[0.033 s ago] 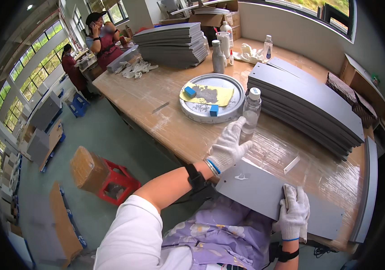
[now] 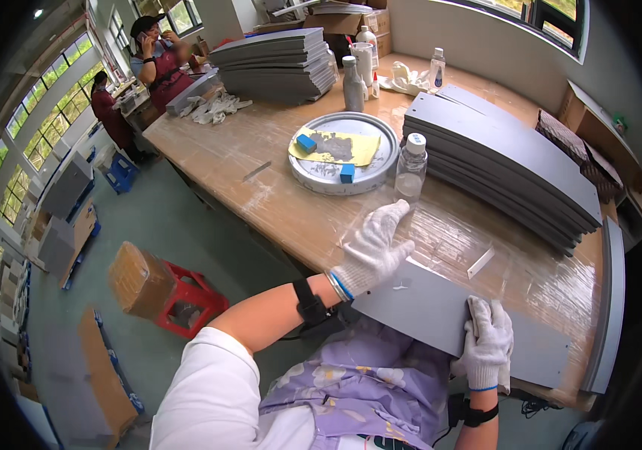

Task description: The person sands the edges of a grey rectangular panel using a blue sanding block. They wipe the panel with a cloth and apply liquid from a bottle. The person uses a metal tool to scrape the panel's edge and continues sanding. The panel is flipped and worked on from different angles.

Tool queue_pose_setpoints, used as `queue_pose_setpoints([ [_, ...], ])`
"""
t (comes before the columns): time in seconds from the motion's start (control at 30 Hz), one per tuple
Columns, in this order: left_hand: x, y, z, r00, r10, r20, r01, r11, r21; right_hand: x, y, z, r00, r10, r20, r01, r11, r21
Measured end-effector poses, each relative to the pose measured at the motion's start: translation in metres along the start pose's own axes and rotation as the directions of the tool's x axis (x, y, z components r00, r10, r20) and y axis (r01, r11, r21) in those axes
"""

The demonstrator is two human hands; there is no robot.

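Observation:
A long grey panel [image 2: 433, 305] lies along the near edge of the table, with a small white wet-looking patch near its left end. My right hand [image 2: 486, 341], in a white knitted glove, is closed over the panel's near edge, fingers on the top face; its thumb is mostly hidden. Above the panel's left end, my gloved left hand [image 2: 375, 251] is open and holds nothing, thumb and fingers apart. Just beyond its fingertips stands a clear capped bottle [image 2: 411, 169], partly filled. To the left of the bottle, a round grey lid [image 2: 312, 178] carries yellow sandpaper [image 2: 366, 148] and two blue blocks [image 2: 347, 174].
Curved grey panels are stacked at right [image 2: 501, 161] and far left [image 2: 268, 64]. A grey bottle [image 2: 353, 86] stands behind the lid. A small white strip [image 2: 480, 262] lies beyond my panel. A red stool [image 2: 192, 300] stands on the floor; two people are at the back left.
My left hand has drawn slightly back from the clear bottle, and its fingers no longer overlap it as much. The white patch on the panel looks smaller. My right hand stays put; the view shifts slightly.

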State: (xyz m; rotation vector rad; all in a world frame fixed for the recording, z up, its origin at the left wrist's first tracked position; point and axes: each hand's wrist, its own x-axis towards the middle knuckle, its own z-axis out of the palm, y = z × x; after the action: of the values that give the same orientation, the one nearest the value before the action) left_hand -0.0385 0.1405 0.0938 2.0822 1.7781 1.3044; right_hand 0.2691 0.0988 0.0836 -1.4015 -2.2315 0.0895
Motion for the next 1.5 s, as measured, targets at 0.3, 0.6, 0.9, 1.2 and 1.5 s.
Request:
queue_pose_setpoints([
  [0.3, -0.122, 0.052, 0.034, 0.813, 0.447, 0.372, -0.491, 0.87, 0.028, 0.052, -0.04, -0.009, 0.996, -0.082, -0.023, 0.083, 0.88, 0.468],
  [0.6, -0.123, 0.042, 0.062, 0.836, 0.485, 0.257, -0.476, 0.874, -0.101, 0.092, -0.084, 0.031, 0.703, -0.342, 0.624, 0.467, 0.883, -0.042],
  [0.9, -0.125, 0.036, 0.07, 0.91, 0.409, 0.065, -0.398, 0.907, -0.137, 0.117, -0.088, 0.031, 0.478, -0.295, 0.827, 0.471, 0.881, 0.042],
  [1.2, -0.13, 0.033, 0.081, 0.89, 0.452, 0.058, -0.442, 0.887, -0.133, 0.126, -0.111, 0.053, 0.614, -0.35, 0.707, 0.515, 0.857, -0.023],
  [1.5, -0.137, 0.032, 0.083, 0.889, 0.446, 0.102, -0.44, 0.895, -0.074, 0.14, -0.123, 0.077, 0.802, -0.273, 0.531, 0.321, 0.947, 0.002],
])
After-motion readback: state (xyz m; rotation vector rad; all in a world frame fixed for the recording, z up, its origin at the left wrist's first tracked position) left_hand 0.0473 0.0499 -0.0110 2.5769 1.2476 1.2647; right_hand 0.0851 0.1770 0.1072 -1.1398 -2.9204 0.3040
